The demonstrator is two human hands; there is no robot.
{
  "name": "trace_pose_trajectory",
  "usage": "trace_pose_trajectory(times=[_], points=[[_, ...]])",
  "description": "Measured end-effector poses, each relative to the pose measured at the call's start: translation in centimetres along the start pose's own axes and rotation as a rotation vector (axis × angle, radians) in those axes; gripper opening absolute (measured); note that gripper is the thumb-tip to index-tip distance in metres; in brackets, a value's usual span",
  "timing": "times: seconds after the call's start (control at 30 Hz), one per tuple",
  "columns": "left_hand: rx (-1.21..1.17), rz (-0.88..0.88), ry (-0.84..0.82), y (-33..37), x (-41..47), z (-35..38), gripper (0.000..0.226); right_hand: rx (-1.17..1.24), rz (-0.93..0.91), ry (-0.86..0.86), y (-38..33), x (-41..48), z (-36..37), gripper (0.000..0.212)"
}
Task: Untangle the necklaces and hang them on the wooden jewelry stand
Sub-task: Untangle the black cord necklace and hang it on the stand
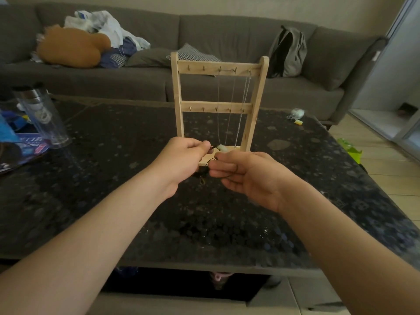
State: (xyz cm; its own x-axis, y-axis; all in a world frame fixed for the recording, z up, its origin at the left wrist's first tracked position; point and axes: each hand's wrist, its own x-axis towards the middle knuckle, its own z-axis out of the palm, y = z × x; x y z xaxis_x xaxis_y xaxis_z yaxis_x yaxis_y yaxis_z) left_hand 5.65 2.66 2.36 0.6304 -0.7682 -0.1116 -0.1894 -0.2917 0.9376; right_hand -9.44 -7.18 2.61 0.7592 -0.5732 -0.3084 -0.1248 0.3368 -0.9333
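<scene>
Head view. Held just in front of the base of the wooden jewelry stand (216, 106), clear of the table (204, 212): one black cord necklace (210, 160) with a pale pendant (221, 147). Already hung from the right-hand hooks of the stand's top bar: three thin chains (246, 92).

Handling, as judged: light, limp, quick to knot. Pendant probably hard and liable to chip. Take hold on the cord itself, close to the tangle, with fingertip pinches. Avoid pulling on the pendant or on the small fitting (201, 181) dangling below the hands. Tease loops apart slowly; do not tug.

Left hand (181, 160): closed in a pinch on the cord right beside the pendant, back of the hand up, at the stand's front left. Right hand (245, 176): fingers curled toward the left, pinching a loop of cord, one strand lying across the fingers, at the stand's front right. Both forearms extended toward the stand, hands nearly touching.
</scene>
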Motion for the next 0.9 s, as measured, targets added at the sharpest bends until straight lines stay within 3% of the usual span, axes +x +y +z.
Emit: trace_pose_trajectory(times=[0.13, 0.3, 0.47, 0.57, 0.7, 0.9], points=[[-0.277, -0.142, -0.014, 0.1, 0.6, 0.3, 0.036, -0.062, 0.033, 0.042, -0.1, 0.0, 0.1, 0.02], [-0.626, -0.166, 0.031, 0.9, 0.1, 0.1, 0.031, -0.133, 0.048, 0.117, 0.1, 0.2, -0.1, 0.023], [-0.643, -0.18, 0.033, 1.3, -0.1, -0.3, 0.027, -0.286, 0.056, 0.124, 0.3, 0.5, -0.5, 0.025], [-0.601, -0.173, 0.039, 1.0, 0.0, -0.3, 0.016, -0.468, 0.041, 0.127, 0.5, 0.5, -0.5, 0.01], [-0.566, -0.222, 0.128, 0.2, 0.6, -0.3, 0.044, -0.718, -0.027, 0.094, 0.5, 0.4, -0.7, 0.014], [-0.476, -0.296, 0.152, -0.5, 0.8, -0.1, 0.047, -0.656, -0.17, 0.15, 0.7, 0.7, -0.7, 0.022]])
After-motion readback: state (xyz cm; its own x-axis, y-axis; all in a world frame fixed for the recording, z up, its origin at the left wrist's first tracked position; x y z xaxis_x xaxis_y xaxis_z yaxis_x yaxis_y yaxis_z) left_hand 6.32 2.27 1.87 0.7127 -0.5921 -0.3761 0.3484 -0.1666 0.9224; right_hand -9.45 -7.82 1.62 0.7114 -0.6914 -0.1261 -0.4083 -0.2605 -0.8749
